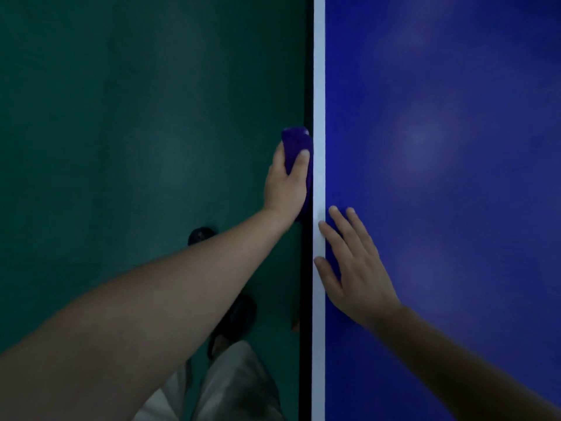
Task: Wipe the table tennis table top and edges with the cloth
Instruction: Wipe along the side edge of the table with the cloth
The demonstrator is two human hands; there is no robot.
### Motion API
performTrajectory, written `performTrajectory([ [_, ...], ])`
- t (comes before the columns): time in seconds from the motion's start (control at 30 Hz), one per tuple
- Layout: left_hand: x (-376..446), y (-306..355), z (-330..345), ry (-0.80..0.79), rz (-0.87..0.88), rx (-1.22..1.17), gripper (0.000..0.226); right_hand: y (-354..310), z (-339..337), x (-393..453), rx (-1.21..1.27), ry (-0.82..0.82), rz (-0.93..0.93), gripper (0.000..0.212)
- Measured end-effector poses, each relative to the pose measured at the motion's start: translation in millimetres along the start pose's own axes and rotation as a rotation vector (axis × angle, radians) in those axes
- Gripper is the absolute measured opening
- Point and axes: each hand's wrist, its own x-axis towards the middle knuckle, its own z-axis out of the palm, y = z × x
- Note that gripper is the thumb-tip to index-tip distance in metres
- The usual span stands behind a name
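2 hands in view, 1 head camera, dim light. Far left: green floor (pixel 106 147), with a dark shoe (pixel 202 235) and a second shoe (pixel 239 317) near the desk side, and pale trousers (pixel 233 387) at the near edge.

Left hand (pixel 287 183): reaches forward along the dark side edge (pixel 308 299) of the desk. Fingers wrap the purple cloth (pixel 296 144); thumb lies on top of it, the other fingers are hidden behind the wad. Cloth is pressed against the side edge, just left of the white border line (pixel 318 71), and trails down under the palm.

Right hand (pixel 353 268): flat on the blue desk top (pixel 455 147), fingers straight and slightly spread, holding nothing. Thumb and index fingertip reach onto the white line. Judged to be bracing the body.

Progress (judgement): current step is the edge wipe on this long side. Cloth sits about midway up the visible edge; which stretch is already wiped cannot be read. Top shows soft pale patches, possibly reflected lamps, possibly smears; so whether the top is done is open. Other edges lie outside the view.

Hidden or unclear: net, corners and far end of the desk are cut off. Cloth's lower part merges with the dark edge. Contact pressure cannot be seen.
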Motion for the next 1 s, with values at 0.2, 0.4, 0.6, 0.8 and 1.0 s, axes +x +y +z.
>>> performTrajectory([
  [0.2, -17.0, -9.4, -4.6, -0.084, 0.065, 0.027, 0.060, 30.9, -31.6, 126.6, -0.068, 0.065, -0.044, 0.050],
  [0.4, 70.1, 21.2, 0.6, -0.167, -0.012, 0.031, 0.056, 75.3, -57.1, 260.5, -0.223, -0.016, -0.103, 0.052],
  [0.6, 117.1, 36.1, 8.7, -0.144, -0.034, -0.012, 0.045, 85.6, -46.4, 305.5, -0.198, -0.006, -0.150, 0.054],
  [0.8, 91.4, 34.1, 3.0, -0.200, -0.106, -0.045, 0.045, 90.1, -48.8, 305.7, -0.195, 0.009, -0.072, 0.056],
  [1.0, 184.2, 86.5, 24.1, -0.096, -0.107, 0.000, 0.035, 91.2, -51.0, 305.1, -0.193, -0.011, -0.039, 0.055],
])
